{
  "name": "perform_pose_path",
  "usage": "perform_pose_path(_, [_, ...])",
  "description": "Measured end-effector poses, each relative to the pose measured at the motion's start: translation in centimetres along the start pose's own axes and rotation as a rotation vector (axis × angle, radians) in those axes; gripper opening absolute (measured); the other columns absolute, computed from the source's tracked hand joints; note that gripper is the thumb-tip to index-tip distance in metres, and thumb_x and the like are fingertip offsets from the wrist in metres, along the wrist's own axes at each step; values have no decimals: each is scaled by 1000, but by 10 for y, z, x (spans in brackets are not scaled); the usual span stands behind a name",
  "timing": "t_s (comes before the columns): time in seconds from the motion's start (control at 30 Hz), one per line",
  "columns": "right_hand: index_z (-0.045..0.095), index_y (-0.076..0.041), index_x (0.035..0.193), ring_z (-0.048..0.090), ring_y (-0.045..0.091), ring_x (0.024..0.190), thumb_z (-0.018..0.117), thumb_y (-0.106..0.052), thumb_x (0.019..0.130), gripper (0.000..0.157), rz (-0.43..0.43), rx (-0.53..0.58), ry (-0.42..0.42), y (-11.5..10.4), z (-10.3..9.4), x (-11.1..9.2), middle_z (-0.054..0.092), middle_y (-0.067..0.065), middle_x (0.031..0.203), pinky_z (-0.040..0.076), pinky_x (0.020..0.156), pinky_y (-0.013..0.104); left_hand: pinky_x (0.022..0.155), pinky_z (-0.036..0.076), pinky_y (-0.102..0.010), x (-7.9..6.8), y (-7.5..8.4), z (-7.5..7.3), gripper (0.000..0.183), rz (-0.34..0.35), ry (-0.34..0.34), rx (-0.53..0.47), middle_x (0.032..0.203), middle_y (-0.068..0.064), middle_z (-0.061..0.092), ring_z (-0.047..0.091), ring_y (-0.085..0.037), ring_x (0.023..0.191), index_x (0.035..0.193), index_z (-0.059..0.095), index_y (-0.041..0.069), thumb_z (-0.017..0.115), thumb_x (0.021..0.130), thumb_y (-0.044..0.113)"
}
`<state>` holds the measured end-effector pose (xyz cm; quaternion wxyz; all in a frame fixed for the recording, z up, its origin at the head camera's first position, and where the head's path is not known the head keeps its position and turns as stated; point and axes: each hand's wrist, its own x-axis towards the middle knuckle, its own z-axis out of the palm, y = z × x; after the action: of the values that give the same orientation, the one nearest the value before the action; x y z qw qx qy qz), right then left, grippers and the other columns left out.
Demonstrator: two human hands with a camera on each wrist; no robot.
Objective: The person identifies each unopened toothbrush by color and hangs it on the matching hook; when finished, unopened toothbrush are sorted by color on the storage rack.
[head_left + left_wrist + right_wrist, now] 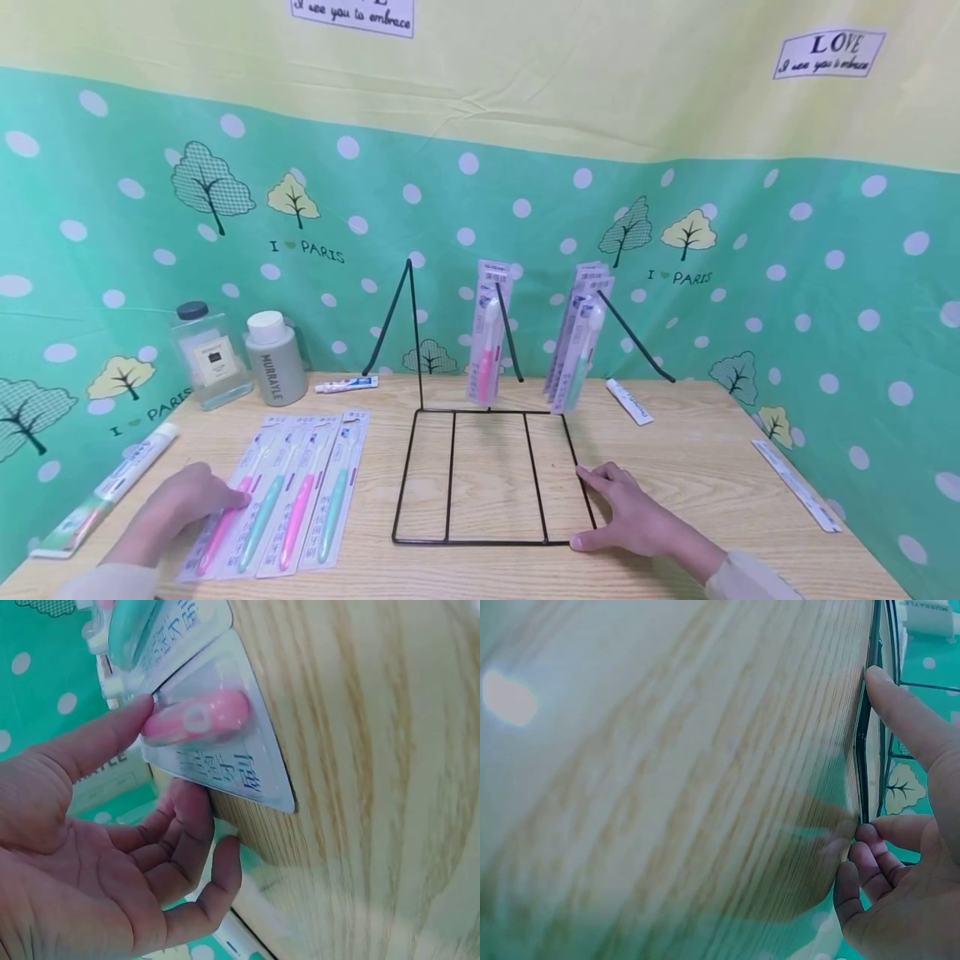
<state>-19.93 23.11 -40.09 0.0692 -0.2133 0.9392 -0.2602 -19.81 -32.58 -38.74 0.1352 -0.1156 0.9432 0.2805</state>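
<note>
Four packaged toothbrushes, pink and green by turns, lie side by side at the left. My left hand (183, 500) is at the leftmost pink toothbrush pack (217, 533). In the left wrist view, the thumb lies on the pink handle (202, 716) and the curled fingers (191, 825) meet the card's far edge, pinching the pack. My right hand (630, 521) holds the right front corner of a black wire rack (495, 543), thumb at the front rail and fingers along the side rail. Pink toothbrush packs (486, 367) hang on the rack's middle hook, green ones (577, 367) on the right hook.
At the back left stand a clear bottle (213, 367) and a grey bottle (279, 367). Toothpaste tubes lie at the far left (112, 492), back (347, 385) and right of the rack (630, 402). A thin white pack (797, 485) lies near the right edge.
</note>
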Motion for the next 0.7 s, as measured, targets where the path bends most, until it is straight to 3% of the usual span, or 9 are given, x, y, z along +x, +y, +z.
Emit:
perform_pose_path(0.33, [35,0,138,39,22,100,71,-53,68,95,0,2,9,0,0,-2,41,6,112,41,84,45,56,48,-30,-5,1,0,46,-8,-27,-201,69,-7,59,55,-17,59,90,55,-15,68,76,27])
perform_pose_path(0.57, [35,1,138,39,22,100,72,-52,68,95,-8,2,12,0,0,-1,42,7,112,41,84,46,60,49,-32,-10,8,-10,63,33,-35,-251,77,-9,58,56,-20,67,110,40,-25,62,83,28])
perform_pose_path(0.7, [35,0,138,40,22,102,71,-54,67,96,2,-5,11,0,0,-1,42,7,113,41,86,47,60,49,-32,-16,20,-21,70,64,8,-247,82,-9,58,55,-19,71,117,35,-24,61,84,33])
